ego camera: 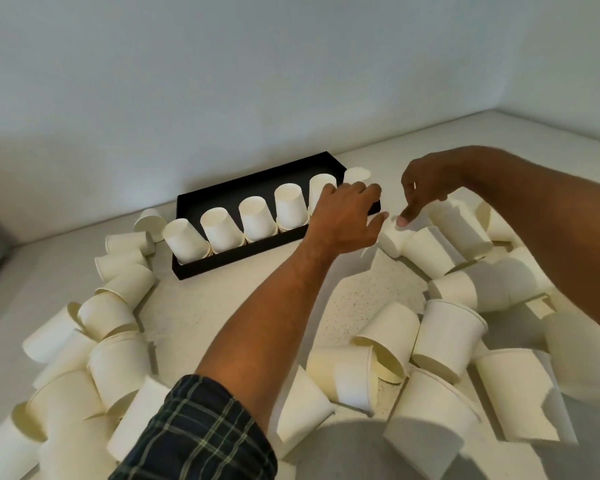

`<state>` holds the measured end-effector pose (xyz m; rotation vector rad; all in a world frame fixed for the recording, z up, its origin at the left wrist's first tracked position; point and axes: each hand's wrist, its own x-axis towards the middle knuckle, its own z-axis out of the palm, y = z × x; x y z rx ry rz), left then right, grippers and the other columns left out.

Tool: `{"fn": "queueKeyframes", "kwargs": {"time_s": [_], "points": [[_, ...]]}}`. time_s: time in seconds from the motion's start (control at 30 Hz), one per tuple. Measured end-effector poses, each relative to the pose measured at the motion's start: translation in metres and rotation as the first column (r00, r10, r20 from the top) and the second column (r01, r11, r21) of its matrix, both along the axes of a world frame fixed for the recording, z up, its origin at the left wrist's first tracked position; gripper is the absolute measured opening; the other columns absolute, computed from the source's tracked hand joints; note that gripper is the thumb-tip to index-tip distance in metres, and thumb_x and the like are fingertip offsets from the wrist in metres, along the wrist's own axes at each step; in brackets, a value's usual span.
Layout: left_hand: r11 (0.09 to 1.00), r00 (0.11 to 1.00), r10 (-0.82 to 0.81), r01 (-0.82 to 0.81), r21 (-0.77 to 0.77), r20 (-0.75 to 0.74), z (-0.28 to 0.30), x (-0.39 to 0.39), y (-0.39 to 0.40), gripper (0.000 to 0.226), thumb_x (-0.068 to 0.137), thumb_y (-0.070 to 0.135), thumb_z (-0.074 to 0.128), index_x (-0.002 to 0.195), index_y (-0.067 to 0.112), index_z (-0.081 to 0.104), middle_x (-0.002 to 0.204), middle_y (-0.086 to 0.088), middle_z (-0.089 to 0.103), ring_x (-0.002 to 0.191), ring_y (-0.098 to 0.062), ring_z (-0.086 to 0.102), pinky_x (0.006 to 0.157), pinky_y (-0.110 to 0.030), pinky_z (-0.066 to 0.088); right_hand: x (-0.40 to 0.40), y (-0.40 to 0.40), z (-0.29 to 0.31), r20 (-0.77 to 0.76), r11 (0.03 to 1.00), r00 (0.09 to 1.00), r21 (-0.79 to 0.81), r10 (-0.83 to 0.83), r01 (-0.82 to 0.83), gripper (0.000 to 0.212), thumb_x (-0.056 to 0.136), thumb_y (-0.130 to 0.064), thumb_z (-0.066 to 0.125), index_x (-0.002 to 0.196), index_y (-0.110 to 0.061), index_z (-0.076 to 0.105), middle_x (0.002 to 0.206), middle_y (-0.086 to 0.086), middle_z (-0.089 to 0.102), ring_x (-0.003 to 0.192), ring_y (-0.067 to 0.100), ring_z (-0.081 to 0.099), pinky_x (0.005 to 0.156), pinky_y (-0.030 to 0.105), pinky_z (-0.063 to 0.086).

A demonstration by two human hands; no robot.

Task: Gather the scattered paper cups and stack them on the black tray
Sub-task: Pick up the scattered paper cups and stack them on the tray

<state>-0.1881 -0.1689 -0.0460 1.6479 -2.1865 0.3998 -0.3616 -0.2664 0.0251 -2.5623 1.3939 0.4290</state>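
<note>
We find no brand, label or writing anywhere; every cup is plain white paper. The black tray [219, 265] sits on the pale speckled countertop [257, 306] close to the wall [257, 64], and it holds a row of upside-down cup stacks [257, 220], five in plain view with thin rims layered at their bases. A sixth stack [321, 188] is partly covered by our left hand [343, 220], and another inverted cup [357, 174] shows just past the tray's far right end; we cannot tell whether it stands in the tray or beside it.

Our left hand reaches over the tray's right end, fingers spread and loose, gripping nothing. Our right hand [426, 188] comes in from the right, wrist bent, fingertips pointing down at a small cup [394, 239] lying on its side between the two hands. The fingers touch or nearly touch it, but we cannot tell whether they have closed on it.

The scattered paper cups [440, 337] lie tipped and overlapping in a ring round us, left and right of the bare middle. Those nearest the bottom edge are cut off and blurred. A plaid sleeve [201, 434] covers our left forearm.
</note>
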Motion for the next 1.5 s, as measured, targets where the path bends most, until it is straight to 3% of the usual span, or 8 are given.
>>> {"fn": "queueKeyframes", "kwargs": {"time_s": [0.23,0.4,0.53,0.97,1.1,1.27,1.37,1.5], "points": [[0.977,0.999,0.033,-0.032,0.211,-0.003,-0.020,-0.018,-0.010,0.059,0.096,0.058,0.044,0.147,0.030,0.035,0.132,-0.008,0.059,0.116,-0.029,0.059,0.101,-0.048,0.046,-0.014,0.008,0.010,-0.122,0.982,0.992,0.182,-0.020,0.042,0.057,0.053,-0.063,0.085,0.091,-0.022,0.071,0.079,-0.003,0.075,0.064,0.013,0.073,0.052,0.025,0.045],[0.921,0.999,-0.001,0.019,0.389,-0.047,-0.016,-0.022,-0.006,0.064,0.091,0.053,0.057,0.146,0.027,0.038,0.121,-0.010,0.062,0.107,-0.027,0.061,0.091,-0.044,0.053,-0.014,0.015,0.006,-0.117,0.950,0.993,0.309,-0.017,0.053,0.058,0.050,-0.053,0.093,0.097,-0.027,0.072,0.083,-0.007,0.077,0.074,0.014,0.075,0.069,0.033,0.047],[0.908,0.994,0.031,0.017,0.419,-0.109,-0.014,-0.024,-0.003,0.061,0.087,0.049,0.066,0.136,0.021,0.042,0.116,-0.007,0.066,0.102,-0.026,0.064,0.089,-0.043,0.054,-0.011,0.020,-0.002,-0.113,0.940,0.993,0.340,0.014,0.026,0.059,0.052,-0.046,0.095,0.102,-0.027,0.071,0.088,-0.004,0.077,0.077,0.015,0.076,0.067,0.031,0.049],[0.966,0.978,0.038,0.016,0.259,-0.203,-0.001,-0.001,-0.002,0.064,0.073,0.049,0.077,0.125,0.021,0.051,0.116,-0.003,0.060,0.097,-0.018,0.060,0.084,-0.036,0.055,0.000,0.031,-0.017,0.139,0.942,0.990,0.334,-0.001,-0.046,0.040,0.066,-0.035,0.091,0.095,-0.022,0.067,0.084,-0.001,0.075,0.077,0.018,0.075,0.063,0.028,0.052],[0.991,0.976,0.045,-0.017,0.131,-0.211,0.013,0.013,0.001,0.061,0.076,0.047,0.071,0.126,0.019,0.052,0.115,-0.005,0.052,0.093,-0.020,0.057,0.077,-0.033,0.054,0.007,0.031,-0.022,0.272,0.947,0.962,0.314,-0.022,-0.067,0.046,0.072,-0.026,0.088,0.108,-0.020,0.059,0.100,0.002,0.069,0.090,0.025,0.072,0.083,0.039,0.059],[0.999,0.964,0.034,-0.037,-0.004,-0.264,0.027,0.022,0.004,0.063,0.076,0.041,0.071,0.130,0.017,0.050,0.122,-0.006,0.052,0.099,-0.021,0.058,0.081,-0.033,0.053,0.020,0.037,-0.031,0.202,0.962,0.979,0.269,-0.002,-0.053,0.068,0.064,-0.043,0.090,0.116,-0.022,0.052,0.109,0.001,0.066,0.089,0.019,0.070,0.081,0.034,0.058],[0.990,0.954,0.055,-0.090,-0.106,-0.294,0.039,0.028,0.004,0.065,0.075,0.036,0.070,0.132,0.016,0.047,0.118,-0.008,0.053,0.100,-0.026,0.058,0.081,-0.039,0.054,0.025,0.040,-0.036,0.096,0.955,0.995,0.291,0.024,-0.052,0.066,0.059,-0.054,0.089,0.108,-0.023,0.057,0.104,0.000,0.067,0.084,0.018,0.069,0.064,0.027,0.052],[0.969,0.916,0.126,-0.196,-0.152,-0.380,0.051,0.039,0.001,0.065,0.077,0.034,0.068,0.135,0.018,0.044,0.117,-0.008,0.053,0.099,-0.026,0.056,0.078,-0.037,0.052,0.028,0.040,-0.045,0.102,0.955,0.994,0.288,0.037,-0.065,0.058,0.060,-0.056,0.088,0.099,-0.030,0.054,0.102,-0.003,0.064,0.089,0.019,0.068,0.068,0.029,0.053]]}}
